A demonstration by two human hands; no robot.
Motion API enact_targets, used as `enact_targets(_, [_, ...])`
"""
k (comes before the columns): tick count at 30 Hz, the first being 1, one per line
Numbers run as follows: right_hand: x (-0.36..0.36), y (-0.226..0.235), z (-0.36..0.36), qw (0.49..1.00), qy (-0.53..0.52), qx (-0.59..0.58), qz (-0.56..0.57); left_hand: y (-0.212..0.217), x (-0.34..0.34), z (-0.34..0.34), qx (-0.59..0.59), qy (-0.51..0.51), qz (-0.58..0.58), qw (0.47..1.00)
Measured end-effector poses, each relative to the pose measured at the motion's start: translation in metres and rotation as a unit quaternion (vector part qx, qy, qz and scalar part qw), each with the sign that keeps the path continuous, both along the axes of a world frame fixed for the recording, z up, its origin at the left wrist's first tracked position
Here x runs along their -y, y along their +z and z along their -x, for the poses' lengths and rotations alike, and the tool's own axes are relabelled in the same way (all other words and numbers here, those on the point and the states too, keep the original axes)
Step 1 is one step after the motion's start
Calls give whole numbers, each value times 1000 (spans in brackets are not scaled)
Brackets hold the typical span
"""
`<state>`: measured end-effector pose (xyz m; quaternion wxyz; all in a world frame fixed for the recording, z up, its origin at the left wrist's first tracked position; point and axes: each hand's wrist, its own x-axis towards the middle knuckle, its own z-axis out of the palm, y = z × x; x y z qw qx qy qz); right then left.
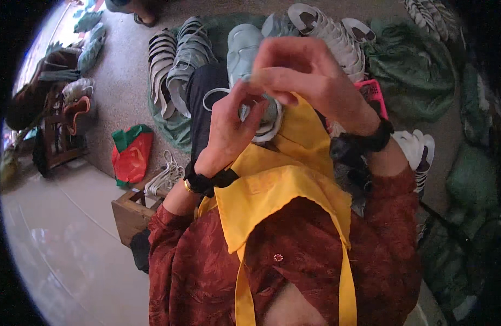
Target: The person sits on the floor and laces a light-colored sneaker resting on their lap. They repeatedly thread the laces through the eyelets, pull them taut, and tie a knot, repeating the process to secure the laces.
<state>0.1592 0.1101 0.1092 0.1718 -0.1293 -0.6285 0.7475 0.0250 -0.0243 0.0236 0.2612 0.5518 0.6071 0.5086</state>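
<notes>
A pale grey-blue sneaker (243,48) lies over my lap on the yellow apron, its toe pointing away from me. My left hand (234,124) is over the middle of the shoe with thumb and fingers pinched together. From its fingers a white shoelace (212,96) curves out in a loop to the left. My right hand (310,79) is raised above the shoe from the right, fingers curled and the fingertips pinched close to the left fingertips. What lies between the right fingertips is too small to make out. The hands hide much of the shoe's lacing.
Rows of shoe uppers (190,51) lie beyond my knees on green cloth, with more pale shoes (337,41) at the far right. A red and green bag (133,155), a wooden stool (132,209) with white laces (166,175), and a pink basket (374,96) surround me.
</notes>
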Motion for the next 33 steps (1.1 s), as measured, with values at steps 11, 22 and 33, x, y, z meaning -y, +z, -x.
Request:
enact_targets(11, [-33, -31, -29, 992, -46, -67, 98, -7, 6, 6, 168, -19, 87, 982])
enact_targets(22, [-43, -66, -68, 989, -115, -19, 93, 18, 35, 41, 276, 61, 116, 952])
enact_targets(33, [-19, -85, -105, 977, -148, 43, 148, 12, 80, 81, 405, 45, 93, 908])
